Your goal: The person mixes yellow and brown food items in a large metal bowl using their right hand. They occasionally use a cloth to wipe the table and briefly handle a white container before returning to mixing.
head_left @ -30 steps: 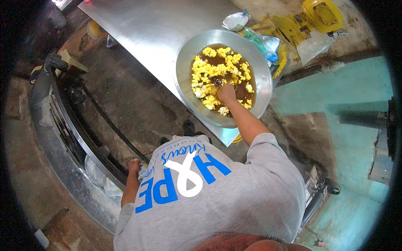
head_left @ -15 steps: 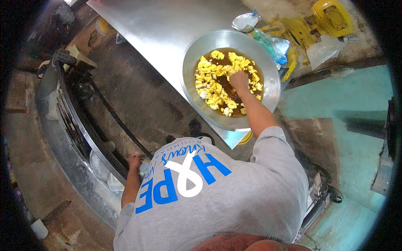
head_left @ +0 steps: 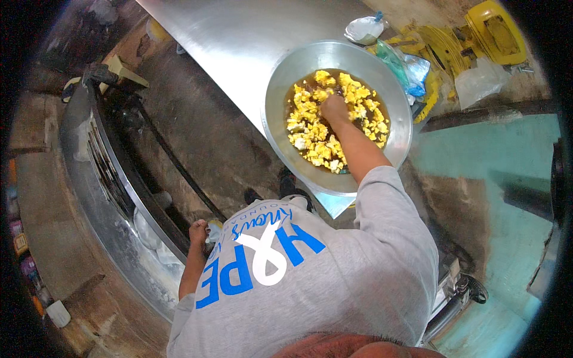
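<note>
My right hand (head_left: 335, 110) reaches down into a wide metal bowl (head_left: 276, 113). Its fingers look curled among yellow crumbly lumps (head_left: 322, 153) that lie in a brown liquid (head_left: 310, 111); the fingertips are hidden, so what they grip does not show. Down at the lower left, my left hand (head_left: 199, 231) is closed, held beside the curved metal rim of a machine-like trough (head_left: 122, 179). Something pale (head_left: 213, 231) shows right next to it, and I cannot make out whether the fingers hold it.
The bowl stands near the corner of a shiny metal table (head_left: 239, 42). Behind it lie plastic bags (head_left: 412, 70) and a yellow motor-like machine (head_left: 496, 33). A turquoise wall (head_left: 477, 149) rises at the right. Pale bags (head_left: 149, 234) rest inside the trough.
My right hand has moved leftward within the bowl, among the yellow lumps. My left hand stays beside the trough, slightly shifted. The whole view has shifted a little.
</note>
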`<state>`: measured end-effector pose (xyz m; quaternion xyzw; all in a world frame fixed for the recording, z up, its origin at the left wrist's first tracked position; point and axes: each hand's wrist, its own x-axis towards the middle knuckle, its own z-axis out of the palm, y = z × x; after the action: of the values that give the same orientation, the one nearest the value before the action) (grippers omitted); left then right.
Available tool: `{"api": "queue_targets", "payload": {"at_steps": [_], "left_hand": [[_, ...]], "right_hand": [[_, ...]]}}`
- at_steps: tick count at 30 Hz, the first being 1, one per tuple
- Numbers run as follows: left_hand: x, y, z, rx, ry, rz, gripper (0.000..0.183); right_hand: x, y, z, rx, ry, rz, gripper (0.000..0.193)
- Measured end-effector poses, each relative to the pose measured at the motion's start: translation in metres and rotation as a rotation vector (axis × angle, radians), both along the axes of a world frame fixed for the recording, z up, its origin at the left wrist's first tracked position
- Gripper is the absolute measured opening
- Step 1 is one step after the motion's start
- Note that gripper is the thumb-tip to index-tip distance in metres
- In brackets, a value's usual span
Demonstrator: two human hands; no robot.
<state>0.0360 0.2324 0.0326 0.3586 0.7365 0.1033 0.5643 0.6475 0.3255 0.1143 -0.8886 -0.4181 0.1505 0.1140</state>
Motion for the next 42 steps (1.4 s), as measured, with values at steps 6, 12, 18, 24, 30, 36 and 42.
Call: {"api": "queue_targets", "payload": {"at_steps": [6, 12, 18, 24, 30, 36, 42], "left_hand": [[-0.009, -0.015, -0.025, 0.019, -0.006, 0.075, 0.007], [-0.011, -0.024, -0.025, 0.021, 0.072, -0.107, 0.007], [-0.003, -0.021, 0.0, -0.02, 0.053, 0.047, 0.015], [0.004, -0.01, 0.012, 0.051, 0.072, -0.014, 0.005], [0.0, -0.008, -0.012, 0.039, 0.042, 0.058, 0.006], [-0.004, -0.017, -0.03, -0.028, 0.052, 0.086, 0.014], [-0.032, -0.025, -0.053, 0.151, 0.156, -0.375, 0.017]], "right_hand": [[0.013, -0.011, 0.012, -0.075, 0.015, -0.1, 0.025], [0.045, 0.011, 0.036, 0.271, -0.07, 0.079, 0.021], [0.073, 0.043, 0.015, 0.133, -0.208, 0.041, 0.026], [0.051, 0.038, 0.005, -0.123, -0.019, 0.089, 0.034], [0.041, 0.012, -0.009, 0.046, -0.06, 0.009, 0.027], [0.022, -0.022, -0.006, 0.065, -0.045, 0.022, 0.02], [0.025, 0.018, 0.019, 0.129, -0.145, 0.261, 0.026]]}}
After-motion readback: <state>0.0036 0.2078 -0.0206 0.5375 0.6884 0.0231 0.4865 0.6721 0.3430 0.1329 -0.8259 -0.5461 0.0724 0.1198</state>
